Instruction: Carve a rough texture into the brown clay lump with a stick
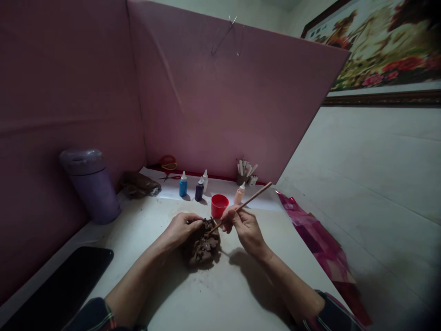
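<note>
On the white table a rough brown clay piece [204,252] with a lumpy, carved-looking surface sits in front of me. My left hand [182,228] grips its upper left side, thumb on top; the fingertips behind it are partly hidden. In a pencil-like hold, my right hand [243,224] has a thin wooden stick [255,195], slanting down to the left. The stick's lower tip touches the top of the clay. Just beyond the clay stands a red cup [219,206], close to my right fingers.
Behind are a blue bottle [183,186], a dark blue bottle [199,191], a white bottle [206,180], a peach bottle [239,194] and a tool holder [243,178]. Scissors [169,177], a brown bag [139,184], a purple bin [94,191] and a black tablet-like slab [60,289] lie leftward.
</note>
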### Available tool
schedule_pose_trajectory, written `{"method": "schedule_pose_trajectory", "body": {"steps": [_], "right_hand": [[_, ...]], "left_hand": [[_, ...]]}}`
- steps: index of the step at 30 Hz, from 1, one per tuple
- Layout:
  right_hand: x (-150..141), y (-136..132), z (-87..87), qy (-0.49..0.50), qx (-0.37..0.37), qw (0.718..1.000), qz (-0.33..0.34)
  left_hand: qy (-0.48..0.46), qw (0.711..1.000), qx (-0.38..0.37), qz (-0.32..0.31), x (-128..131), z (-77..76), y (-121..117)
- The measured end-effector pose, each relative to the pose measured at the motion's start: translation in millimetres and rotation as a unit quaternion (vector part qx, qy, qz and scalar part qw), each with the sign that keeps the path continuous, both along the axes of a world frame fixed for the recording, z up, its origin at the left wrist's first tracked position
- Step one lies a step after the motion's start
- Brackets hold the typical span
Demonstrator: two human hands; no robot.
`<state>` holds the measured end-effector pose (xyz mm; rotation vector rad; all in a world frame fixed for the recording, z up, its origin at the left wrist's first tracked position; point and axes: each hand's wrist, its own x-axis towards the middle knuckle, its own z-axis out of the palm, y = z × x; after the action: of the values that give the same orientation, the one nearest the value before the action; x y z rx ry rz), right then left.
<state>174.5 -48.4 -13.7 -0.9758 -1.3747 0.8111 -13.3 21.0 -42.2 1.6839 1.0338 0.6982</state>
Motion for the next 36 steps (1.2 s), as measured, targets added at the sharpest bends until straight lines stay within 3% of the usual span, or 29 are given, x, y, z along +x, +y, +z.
{"method": "schedule_pose_trajectory", "body": {"steps": [4, 12, 22, 30, 36], "right_hand": [[-4, -7, 4.1, -0.020, 0.032, 0.999, -0.019], [-6, -14, -20.3, -0.122, 0.054, 0.991, 0.010], [-13, -15, -24.9, -0.108, 0.058, 0.992, 0.005], [-8, -26, -8.5, -0.049, 0.122, 0.989, -0.068], [-18, -22, -25.7, -0.100, 0.108, 0.988, -0.044]], "left_hand": [[-0.015, 0.999, -0.046, -0.001, 1, -5.6, 1], [-0.007, 0.999, -0.044, 0.009, 3, -2.4, 1], [0.056, 0.998, 0.001, 0.040, 7, 2.8, -3], [0.046, 0.997, -0.008, 0.056, 7, -1.6, 0], [0.019, 0.999, -0.010, 0.029, 5, -4.6, 0]]}}
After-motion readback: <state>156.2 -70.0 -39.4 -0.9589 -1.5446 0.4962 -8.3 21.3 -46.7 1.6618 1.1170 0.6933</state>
